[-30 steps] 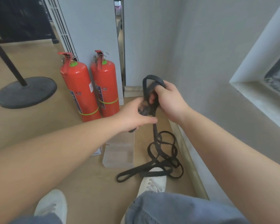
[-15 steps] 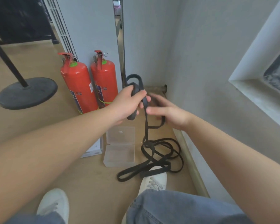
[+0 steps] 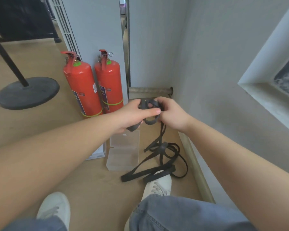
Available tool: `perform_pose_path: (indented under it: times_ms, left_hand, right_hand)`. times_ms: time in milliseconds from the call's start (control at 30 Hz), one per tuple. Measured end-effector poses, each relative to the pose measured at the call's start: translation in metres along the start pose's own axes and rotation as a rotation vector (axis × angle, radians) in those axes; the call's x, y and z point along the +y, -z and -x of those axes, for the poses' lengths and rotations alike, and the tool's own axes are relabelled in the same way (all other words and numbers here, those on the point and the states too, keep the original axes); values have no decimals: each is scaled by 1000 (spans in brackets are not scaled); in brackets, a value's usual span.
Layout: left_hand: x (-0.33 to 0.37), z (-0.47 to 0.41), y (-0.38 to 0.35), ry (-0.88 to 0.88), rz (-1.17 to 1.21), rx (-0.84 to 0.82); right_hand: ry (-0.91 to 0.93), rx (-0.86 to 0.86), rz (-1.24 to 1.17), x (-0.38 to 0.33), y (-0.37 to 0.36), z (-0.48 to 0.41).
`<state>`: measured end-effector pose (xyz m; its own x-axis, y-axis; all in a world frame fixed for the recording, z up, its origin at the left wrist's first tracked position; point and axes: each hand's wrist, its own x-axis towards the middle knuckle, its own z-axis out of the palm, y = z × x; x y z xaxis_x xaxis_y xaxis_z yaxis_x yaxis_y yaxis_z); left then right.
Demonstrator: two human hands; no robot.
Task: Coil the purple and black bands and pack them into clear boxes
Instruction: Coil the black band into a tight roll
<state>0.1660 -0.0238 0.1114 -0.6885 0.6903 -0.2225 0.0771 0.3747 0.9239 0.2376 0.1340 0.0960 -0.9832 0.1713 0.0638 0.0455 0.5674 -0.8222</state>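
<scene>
Few loops made: both hands, left hand and right hand, pinch the black band; clear box empty.

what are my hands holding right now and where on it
Both the left hand and right hand grip the coiled upper end of the black band; its loose remainder trails to the floor.

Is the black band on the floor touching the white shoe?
Touching. The head view shows a strip of the black band lying straight across the toe of the white shoe, with no floor showing between them.
</scene>
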Motion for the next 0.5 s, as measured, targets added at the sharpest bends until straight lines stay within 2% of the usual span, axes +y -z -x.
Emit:
perform_pose_path:
  times_ms: [67, 200, 267, 333, 433, 500]
  left_hand:
    - [6, 2, -3, 60, 213, 6]
    - [16, -5, 6, -49, 227, 187]
    - [21, -4, 11, -68, 305, 217]
    - [25, -2, 14, -69, 405, 178]
    - [32, -1, 18, -81, 606, 178]
    - [35, -3, 23, -102, 615, 231]
  right_hand:
    - [75, -24, 42, -5, 3, -1]
    - [127, -50, 194, -15, 6, 5]
    - [44, -84, 179, -17, 4, 5]
    - [-36, -157, 115, -15, 2, 5]
    - [-153, -272, 303, 5, 2, 10]
    - [-276, -261, 417, 32, 4, 19]
